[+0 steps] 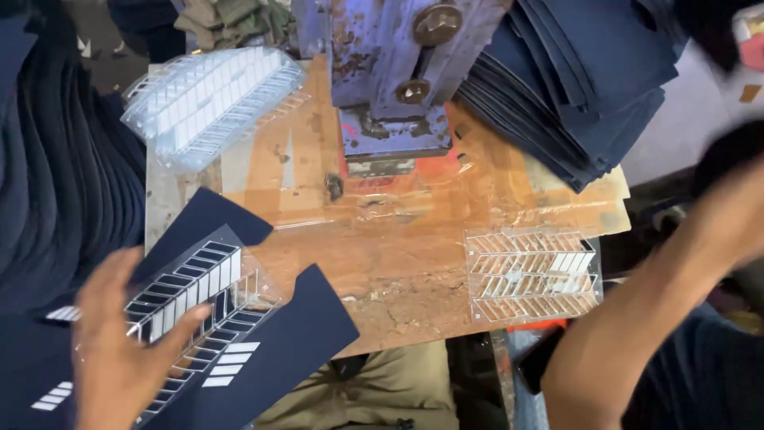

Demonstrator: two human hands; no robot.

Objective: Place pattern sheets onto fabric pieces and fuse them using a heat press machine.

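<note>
My left hand (119, 350) lies at the lower left on a clear plastic label sheet (195, 283) with rows of small white strips, thumb across the sheet's near side. The sheet rests on dark navy fabric pieces (298, 330) that overhang the table's front edge. My right forearm (629, 334) rises blurred from the bottom right. My right hand (736, 219) smears into the right edge, and what it holds cannot be made out. A second clear label sheet (532, 275) lies flat on the table near that arm.
A rusty blue press machine (394, 72) stands at the back middle of the worn brown table (398, 239). A stack of clear label sheets (211, 99) sits back left. A tall pile of navy fabric pieces (581, 80) fills the back right. More dark fabric (56, 175) lies left.
</note>
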